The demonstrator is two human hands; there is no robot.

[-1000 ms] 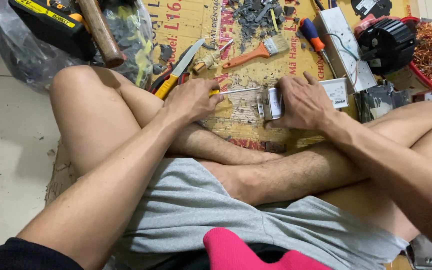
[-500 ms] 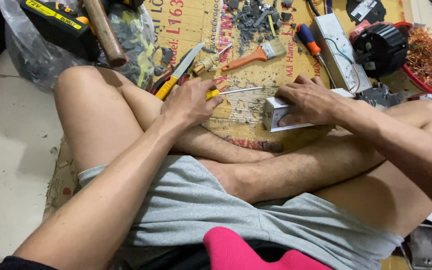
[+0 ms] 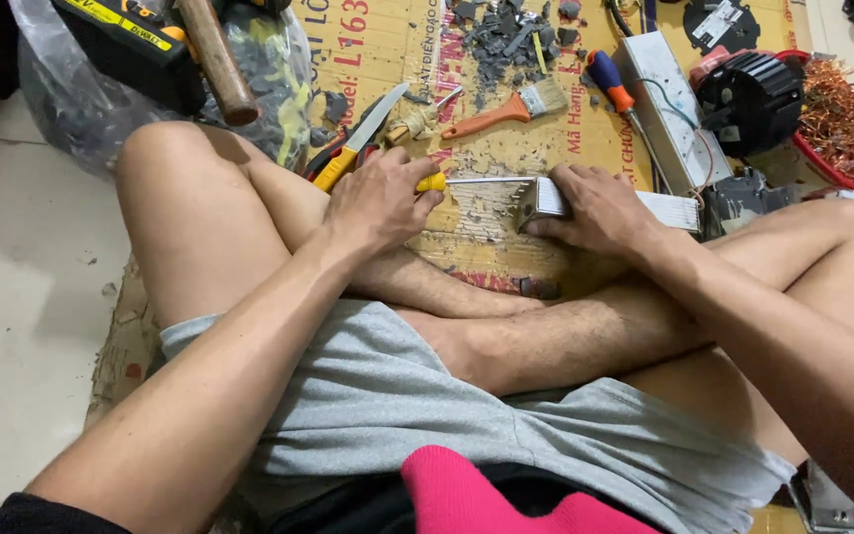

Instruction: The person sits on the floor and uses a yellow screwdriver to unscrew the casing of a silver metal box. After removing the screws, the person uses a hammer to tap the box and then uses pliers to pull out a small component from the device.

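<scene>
My left hand [image 3: 378, 203] grips the screwdriver [image 3: 467, 181] by its yellow handle; my right hand [image 3: 600, 208] clamps the small metal box [image 3: 543, 198], stiff, light, probably sharp-edged, on the cardboard [image 3: 486, 232].

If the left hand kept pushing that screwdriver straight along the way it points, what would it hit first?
The left hand aims the yellow-handled screwdriver rightward. Its tip already seems to meet the end of the small white metal box that the right hand pins down, though exact contact is hard to judge.
</scene>
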